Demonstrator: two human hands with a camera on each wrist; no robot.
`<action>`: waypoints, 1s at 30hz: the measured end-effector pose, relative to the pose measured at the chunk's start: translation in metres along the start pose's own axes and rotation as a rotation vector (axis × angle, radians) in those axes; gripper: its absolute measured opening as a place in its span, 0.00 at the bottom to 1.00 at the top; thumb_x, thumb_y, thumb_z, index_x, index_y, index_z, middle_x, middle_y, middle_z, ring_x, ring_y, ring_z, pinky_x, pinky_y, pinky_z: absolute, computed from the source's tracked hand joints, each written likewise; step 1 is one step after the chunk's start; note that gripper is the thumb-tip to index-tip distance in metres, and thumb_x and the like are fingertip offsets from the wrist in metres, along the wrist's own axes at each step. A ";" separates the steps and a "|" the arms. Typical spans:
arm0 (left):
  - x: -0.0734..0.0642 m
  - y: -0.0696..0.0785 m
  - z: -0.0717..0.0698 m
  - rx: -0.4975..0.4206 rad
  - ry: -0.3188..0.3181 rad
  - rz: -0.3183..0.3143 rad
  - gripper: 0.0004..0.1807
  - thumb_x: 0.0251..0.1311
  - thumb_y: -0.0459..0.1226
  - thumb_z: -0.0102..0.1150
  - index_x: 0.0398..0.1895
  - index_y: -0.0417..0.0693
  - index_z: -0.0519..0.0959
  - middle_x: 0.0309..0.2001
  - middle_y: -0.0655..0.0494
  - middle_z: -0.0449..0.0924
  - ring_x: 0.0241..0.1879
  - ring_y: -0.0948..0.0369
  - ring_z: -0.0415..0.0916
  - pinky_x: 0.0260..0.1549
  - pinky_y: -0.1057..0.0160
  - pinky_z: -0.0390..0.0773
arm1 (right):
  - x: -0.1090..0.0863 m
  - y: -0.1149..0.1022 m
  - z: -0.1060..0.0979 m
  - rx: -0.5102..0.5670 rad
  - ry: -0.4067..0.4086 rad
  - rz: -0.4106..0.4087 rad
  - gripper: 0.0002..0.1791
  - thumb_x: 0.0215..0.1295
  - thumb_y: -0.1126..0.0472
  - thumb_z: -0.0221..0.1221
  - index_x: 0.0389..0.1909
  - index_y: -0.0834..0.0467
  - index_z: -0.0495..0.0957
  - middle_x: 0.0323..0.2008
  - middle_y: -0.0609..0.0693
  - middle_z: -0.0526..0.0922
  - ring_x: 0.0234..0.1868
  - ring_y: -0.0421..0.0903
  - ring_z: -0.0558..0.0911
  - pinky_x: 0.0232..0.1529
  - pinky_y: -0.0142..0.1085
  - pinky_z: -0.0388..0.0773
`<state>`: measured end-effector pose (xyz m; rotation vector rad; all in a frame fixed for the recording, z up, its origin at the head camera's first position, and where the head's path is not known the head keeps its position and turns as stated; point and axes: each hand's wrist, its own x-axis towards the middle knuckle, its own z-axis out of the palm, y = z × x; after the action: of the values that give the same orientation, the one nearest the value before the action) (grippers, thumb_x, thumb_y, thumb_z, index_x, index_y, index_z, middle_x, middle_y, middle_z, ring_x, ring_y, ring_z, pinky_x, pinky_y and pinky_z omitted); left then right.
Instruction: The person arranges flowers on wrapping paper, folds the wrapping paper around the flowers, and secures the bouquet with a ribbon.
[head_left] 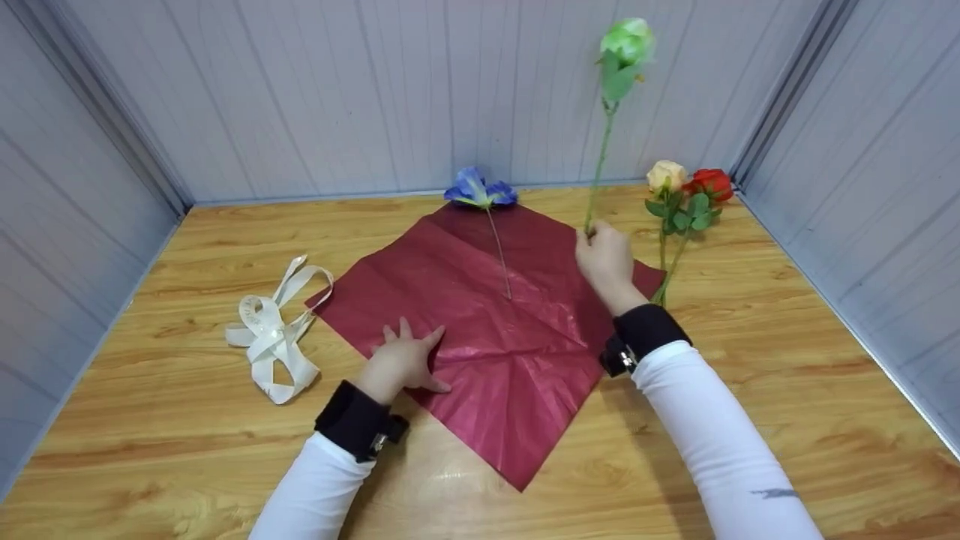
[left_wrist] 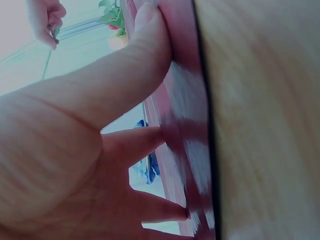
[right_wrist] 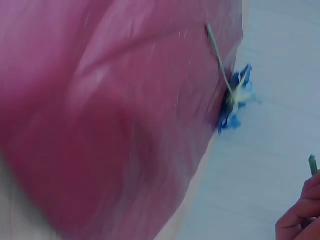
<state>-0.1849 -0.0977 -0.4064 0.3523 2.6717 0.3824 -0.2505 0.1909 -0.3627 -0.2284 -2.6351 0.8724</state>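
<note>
My right hand (head_left: 606, 259) grips the lower stem of a pale green artificial flower (head_left: 628, 42), its bloom raised upright before the back wall. The cut stem end pokes out of the fist in the right wrist view. With fingers spread, my left hand (head_left: 403, 364) rests on the left edge of a dark red wrapping sheet (head_left: 480, 330), which lies like a diamond on the table. Its fingertips press the sheet in the left wrist view. A blue flower (head_left: 480, 189) lies on the sheet's far corner, stem pointing toward the middle.
A cream rose (head_left: 666, 176) and a red rose (head_left: 709, 184) lie at the back right, their stems running by the sheet's right corner. A looped white ribbon (head_left: 274, 341) is left of the sheet. Grey panel walls (head_left: 405, 97) enclose the wooden table (head_left: 180, 390).
</note>
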 end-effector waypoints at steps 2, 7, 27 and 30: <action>0.001 0.000 0.000 0.002 0.003 0.002 0.52 0.44 0.52 0.72 0.73 0.54 0.56 0.70 0.22 0.37 0.67 0.25 0.37 0.57 0.27 0.53 | -0.003 -0.006 0.008 -0.008 -0.035 0.005 0.15 0.70 0.56 0.50 0.39 0.65 0.78 0.27 0.59 0.80 0.27 0.51 0.77 0.29 0.39 0.69; 0.002 -0.001 0.001 -0.003 0.006 0.006 0.52 0.44 0.52 0.72 0.73 0.54 0.56 0.70 0.23 0.37 0.67 0.25 0.37 0.57 0.26 0.52 | -0.011 -0.015 0.030 -0.030 -0.108 -0.012 0.14 0.69 0.57 0.52 0.39 0.65 0.79 0.33 0.61 0.84 0.32 0.55 0.82 0.34 0.44 0.76; 0.002 -0.001 0.001 -0.014 -0.011 -0.016 0.53 0.44 0.52 0.72 0.73 0.57 0.54 0.71 0.26 0.35 0.68 0.27 0.33 0.59 0.28 0.51 | -0.027 -0.020 0.072 -0.178 -0.391 0.001 0.14 0.69 0.56 0.52 0.33 0.63 0.79 0.35 0.59 0.83 0.39 0.54 0.81 0.41 0.44 0.76; 0.002 -0.002 0.002 -0.019 -0.011 -0.018 0.53 0.44 0.52 0.72 0.73 0.57 0.55 0.71 0.25 0.35 0.68 0.27 0.33 0.59 0.28 0.50 | -0.028 -0.021 0.075 -0.206 -0.419 -0.005 0.14 0.68 0.56 0.53 0.27 0.61 0.77 0.34 0.59 0.83 0.38 0.54 0.81 0.40 0.45 0.77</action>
<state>-0.1859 -0.0983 -0.4092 0.3231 2.6565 0.3987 -0.2540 0.1265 -0.4140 -0.0971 -3.1171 0.7074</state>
